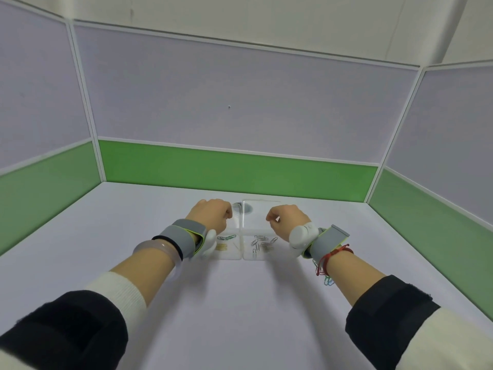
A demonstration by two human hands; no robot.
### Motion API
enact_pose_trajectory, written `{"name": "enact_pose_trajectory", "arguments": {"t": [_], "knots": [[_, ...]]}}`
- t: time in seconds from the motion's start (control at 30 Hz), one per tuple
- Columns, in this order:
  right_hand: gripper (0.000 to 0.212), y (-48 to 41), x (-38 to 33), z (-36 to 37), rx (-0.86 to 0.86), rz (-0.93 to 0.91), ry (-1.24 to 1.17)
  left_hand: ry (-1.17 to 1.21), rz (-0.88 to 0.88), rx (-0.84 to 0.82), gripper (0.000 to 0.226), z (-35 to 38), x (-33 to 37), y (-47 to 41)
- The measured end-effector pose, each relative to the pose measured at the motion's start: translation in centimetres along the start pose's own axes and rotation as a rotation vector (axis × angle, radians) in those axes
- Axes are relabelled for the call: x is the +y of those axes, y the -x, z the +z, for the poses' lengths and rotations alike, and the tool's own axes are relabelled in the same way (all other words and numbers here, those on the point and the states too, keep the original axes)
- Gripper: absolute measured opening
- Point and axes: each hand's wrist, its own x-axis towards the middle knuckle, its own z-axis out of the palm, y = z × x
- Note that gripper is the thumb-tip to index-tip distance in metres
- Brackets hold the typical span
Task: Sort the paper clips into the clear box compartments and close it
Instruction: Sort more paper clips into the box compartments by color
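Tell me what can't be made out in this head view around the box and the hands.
- Left hand and right hand: fingertips curl away, so any held clip is hidden.
- Coloured clips: right forearm covers most.
- Box: clear far walls and lid are indistinct.
- Gold clips: too small to count.

A pale desk (240,303) sits enclosed by lavender partition panels (240,97) with green lower bands (234,169).

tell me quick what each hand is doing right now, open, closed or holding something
Left hand: fingers curled shut over the clear box; anything held cannot be told.
Right hand: fingertips pinched together over the box; anything held cannot be told.
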Motion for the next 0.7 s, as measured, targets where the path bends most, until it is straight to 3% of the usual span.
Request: {"name": "enact_pose_trajectory", "arguments": {"t": [0.37,0.7], "knots": [[0.029,1.5,3.4,-1.4,-0.029,0.041,0.055,-0.018,0.072,-0.01,0.029,0.5,2.8,-0.4],[0.03,3.9,9.0,-2.8,-0.072,0.141,0.045,0.012,0.197,-0.097,0.028,2.3,9.4,-1.1]]}}
